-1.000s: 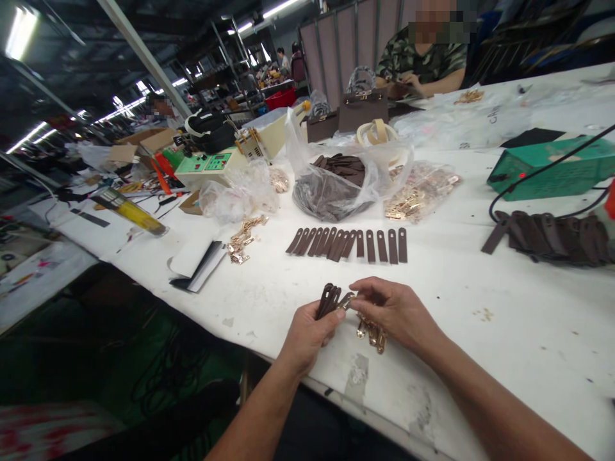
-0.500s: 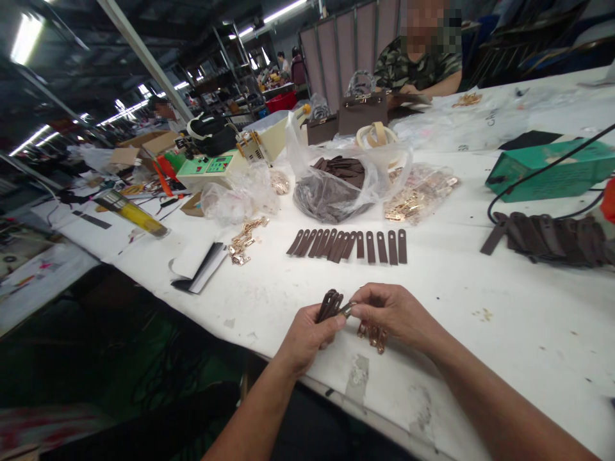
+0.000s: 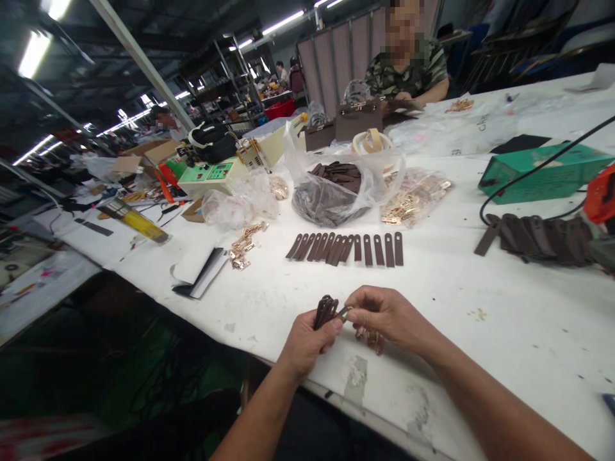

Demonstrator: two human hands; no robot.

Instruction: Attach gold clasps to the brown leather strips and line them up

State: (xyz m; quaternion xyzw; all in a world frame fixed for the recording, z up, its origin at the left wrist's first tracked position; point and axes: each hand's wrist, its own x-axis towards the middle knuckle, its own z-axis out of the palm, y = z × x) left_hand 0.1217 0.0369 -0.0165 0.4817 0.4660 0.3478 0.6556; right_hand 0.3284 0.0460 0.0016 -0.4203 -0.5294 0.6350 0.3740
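My left hand (image 3: 307, 339) is closed round a small bundle of dark brown leather tabs (image 3: 325, 311), their holed, rounded ends pointing up. One more tab (image 3: 343, 313) sticks out between its thumb and finger toward the right. My right hand (image 3: 384, 317) pinches the end of that tab; whether a metal piece is in the pinch I cannot make out. Under the right hand, partly hidden by it, several gold metal fittings (image 3: 371, 339) lie on the white table (image 3: 269, 301). Beyond both hands a row of brown tabs (image 3: 343, 250) is laid out side by side.
Behind the row stand a plastic bag of brown tabs (image 3: 331, 198) and a bag of gold fittings (image 3: 418, 195). Loose gold fittings (image 3: 245, 246) lie left. On the right are a tab pile (image 3: 548, 240) and a green box (image 3: 542, 173) with a cable. A person (image 3: 406, 70) sits opposite.
The view has shifted slightly, with an orange object showing more at the right edge. Both hands stay together at the same tab, nearly unmoved.
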